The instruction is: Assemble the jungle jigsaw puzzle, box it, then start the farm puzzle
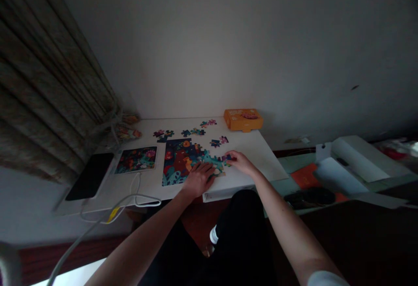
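Note:
A partly joined jigsaw puzzle [176, 159] lies on the white table [261, 164] in front of me. My left hand [200, 177] rests flat on its lower part, fingers stretched out. At the puzzle's right edge, my right hand [240, 161] pinches a small purple and dark puzzle piece [227, 158]. Loose puzzle pieces [215, 143] are nearest to that hand, just beyond it. More loose pieces [163, 135] are scattered along the back. A picture card [136, 159] with a similar colourful design lies to the left of the puzzle.
An orange box [243, 120] stands at the back right of the table. On the left lie a dark tablet-like device [90, 176] and a white cable [143, 199] hanging over the front edge. To the right, an open white box [339, 175] sits on a lower glass surface.

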Motion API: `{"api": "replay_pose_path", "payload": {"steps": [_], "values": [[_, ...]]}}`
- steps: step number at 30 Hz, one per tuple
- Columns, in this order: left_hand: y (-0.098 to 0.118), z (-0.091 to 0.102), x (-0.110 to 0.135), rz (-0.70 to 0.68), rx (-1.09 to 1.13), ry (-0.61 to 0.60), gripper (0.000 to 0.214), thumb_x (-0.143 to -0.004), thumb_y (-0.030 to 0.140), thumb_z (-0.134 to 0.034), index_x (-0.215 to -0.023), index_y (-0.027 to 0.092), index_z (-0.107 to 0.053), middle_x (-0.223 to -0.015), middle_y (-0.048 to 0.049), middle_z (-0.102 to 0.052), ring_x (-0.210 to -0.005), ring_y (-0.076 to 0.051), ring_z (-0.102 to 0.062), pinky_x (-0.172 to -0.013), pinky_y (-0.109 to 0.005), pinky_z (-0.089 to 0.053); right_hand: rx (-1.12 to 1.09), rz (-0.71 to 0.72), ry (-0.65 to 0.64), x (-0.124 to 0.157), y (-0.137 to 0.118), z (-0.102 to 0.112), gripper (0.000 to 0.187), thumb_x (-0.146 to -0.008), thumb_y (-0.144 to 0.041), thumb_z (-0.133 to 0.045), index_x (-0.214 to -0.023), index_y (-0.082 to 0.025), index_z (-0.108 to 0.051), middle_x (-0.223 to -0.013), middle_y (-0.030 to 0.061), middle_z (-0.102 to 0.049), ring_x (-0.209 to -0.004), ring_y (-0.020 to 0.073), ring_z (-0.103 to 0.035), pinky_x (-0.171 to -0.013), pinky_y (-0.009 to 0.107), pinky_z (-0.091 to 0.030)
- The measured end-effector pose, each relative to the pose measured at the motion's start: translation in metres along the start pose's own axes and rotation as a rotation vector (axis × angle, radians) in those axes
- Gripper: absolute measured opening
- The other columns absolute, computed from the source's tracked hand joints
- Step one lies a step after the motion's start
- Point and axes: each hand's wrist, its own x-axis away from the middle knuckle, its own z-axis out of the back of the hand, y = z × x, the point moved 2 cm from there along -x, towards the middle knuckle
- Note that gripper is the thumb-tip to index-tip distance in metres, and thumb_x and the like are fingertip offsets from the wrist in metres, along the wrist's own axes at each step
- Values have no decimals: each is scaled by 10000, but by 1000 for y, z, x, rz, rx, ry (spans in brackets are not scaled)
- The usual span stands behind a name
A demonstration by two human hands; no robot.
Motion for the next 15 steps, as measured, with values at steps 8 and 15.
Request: {"api": "replay_pose_path", "payload": {"steps": [8, 15], "values": [[0, 0, 0, -3, -2, 6, 325, -1016, 314, -557, -1301, 218, -678, -1368, -113, -688, -1289, -270, -620, -1185, -518, -399, 370, 64, 130, 1, -1, -9, 228, -823, -256, -750, -1051, -258, -746, -939, 22, -689, -815, 179, -642, -785, 297, -501], [1, 2, 1, 1, 13, 0, 339, -1021, 332, -540, -1319, 236, -671, -1376, -111, -680, -1294, -274, -613, -1181, -526, -404, 421, 286, 237, 27, -15, -19, 230, -930, -249, -649, -1133, -274, -752, -1147, 76, -715, -1070, 235, -660, -975, 387, -501]]}}
